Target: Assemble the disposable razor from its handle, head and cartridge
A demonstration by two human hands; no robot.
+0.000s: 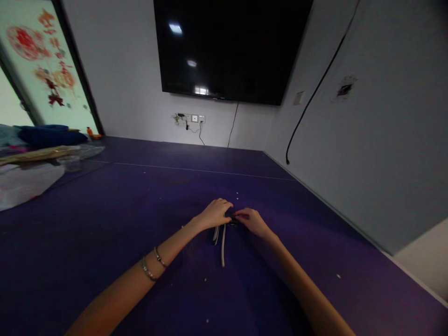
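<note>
My left hand (215,214) reaches in over the purple surface with its fingers curled and its thumb beside a small dark piece (231,223). What its fingers grip is too small to make out. Opposite it, my right hand (255,223) has thumb and fingertips pinched together at the same dark piece; what lies in the pinch is unclear. A thin whitish strip (223,249) extends toward me from below my left hand. Left of it lies a shorter pale strip (216,234) with a dark end, its far part under my left hand.
Small white bits (237,196) dot the purple surface (168,196). Plastic bags (31,184) and dark blue cloth (52,136) lie at the left. A black cable (315,93) hangs along the right wall. The television (234,51) and sockets (194,118) are on the far wall.
</note>
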